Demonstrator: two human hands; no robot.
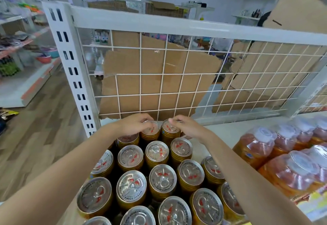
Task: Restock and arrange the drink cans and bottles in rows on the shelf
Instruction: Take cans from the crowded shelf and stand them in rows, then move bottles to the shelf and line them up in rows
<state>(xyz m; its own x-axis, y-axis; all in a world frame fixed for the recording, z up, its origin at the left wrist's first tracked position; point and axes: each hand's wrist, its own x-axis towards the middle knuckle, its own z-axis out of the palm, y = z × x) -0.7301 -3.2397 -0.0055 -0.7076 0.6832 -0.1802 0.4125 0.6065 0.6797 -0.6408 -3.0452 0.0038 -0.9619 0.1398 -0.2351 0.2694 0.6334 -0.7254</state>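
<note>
Now, step: we set the far row | left grip (135, 125) clasps left can (150, 133), right grip (188, 127) clasps right can (169, 132) | next: square both with nearer rows (157, 151).

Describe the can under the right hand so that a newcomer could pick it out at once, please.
From the white wire grid behind the shelf, look down to the gold cans in front of it. In the row nearest the grid, the left hand and right hand each grip a can's top; yours is the right hand's can, with bare shelf on its right.
</note>
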